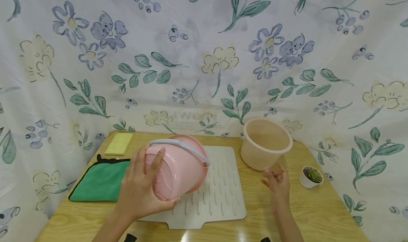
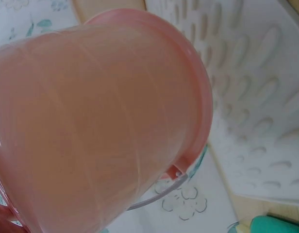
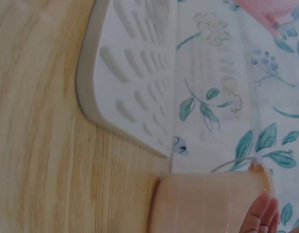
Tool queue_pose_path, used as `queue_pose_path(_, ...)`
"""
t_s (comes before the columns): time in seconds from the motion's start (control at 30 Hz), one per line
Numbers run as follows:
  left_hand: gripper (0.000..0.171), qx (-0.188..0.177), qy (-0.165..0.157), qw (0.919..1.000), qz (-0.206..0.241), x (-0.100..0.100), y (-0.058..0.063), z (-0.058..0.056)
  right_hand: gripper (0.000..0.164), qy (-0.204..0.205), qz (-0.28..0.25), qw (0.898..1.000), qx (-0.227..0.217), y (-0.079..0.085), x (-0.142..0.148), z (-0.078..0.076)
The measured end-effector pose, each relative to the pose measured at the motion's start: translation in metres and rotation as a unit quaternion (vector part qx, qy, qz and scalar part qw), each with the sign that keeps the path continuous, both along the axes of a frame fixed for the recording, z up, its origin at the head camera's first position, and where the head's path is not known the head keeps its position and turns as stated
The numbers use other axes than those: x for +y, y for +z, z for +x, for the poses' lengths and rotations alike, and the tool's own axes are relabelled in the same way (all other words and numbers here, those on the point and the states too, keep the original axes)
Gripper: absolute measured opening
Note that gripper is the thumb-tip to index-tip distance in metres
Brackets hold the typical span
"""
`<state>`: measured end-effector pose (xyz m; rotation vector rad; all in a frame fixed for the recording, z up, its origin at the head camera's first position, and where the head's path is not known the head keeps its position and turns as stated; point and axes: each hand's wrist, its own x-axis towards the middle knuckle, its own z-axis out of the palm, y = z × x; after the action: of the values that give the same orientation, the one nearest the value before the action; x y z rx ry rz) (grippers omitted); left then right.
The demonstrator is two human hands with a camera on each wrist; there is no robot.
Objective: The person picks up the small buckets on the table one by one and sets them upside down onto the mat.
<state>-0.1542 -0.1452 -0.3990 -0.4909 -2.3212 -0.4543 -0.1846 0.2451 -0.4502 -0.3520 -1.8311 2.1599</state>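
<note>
A pink bucket (image 1: 183, 167) is tipped on its side above the white ridged mat, its base towards me and its mouth facing away. My left hand (image 1: 140, 185) grips it round the base, thumb below and fingers above. The bucket's pale grey-blue handle (image 1: 178, 143) lies across its side. In the left wrist view the pink bucket's wall (image 2: 101, 116) fills much of the picture. My right hand (image 1: 278, 185) is just in front of a peach bucket (image 1: 261, 157), fingers loosely bent and holding nothing. Whether it touches that bucket is unclear.
Under the pink bucket lies the white ridged mat (image 1: 223, 196) on a wooden table (image 1: 255, 217). A green cloth (image 1: 98, 183) with black edging and a yellow sponge cloth (image 1: 119, 144) are at left. A small potted succulent (image 1: 310, 178) stands at right. Floral curtain surrounds the table.
</note>
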Motion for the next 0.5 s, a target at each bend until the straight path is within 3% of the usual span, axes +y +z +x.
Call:
queue_pose_path(0.13,0.117,0.004,0.004,1.0,-0.006,-0.003,0.001,0.0,0.077,-0.026,0.004,1.0,0.01,-0.001,0.011,-0.006)
queue_pose_path(0.5,0.129,0.002,0.025,0.9994,-0.024,-0.014,0.001,0.002,0.09,-0.053,-0.066,0.996,0.025,0.011,0.031,-0.022)
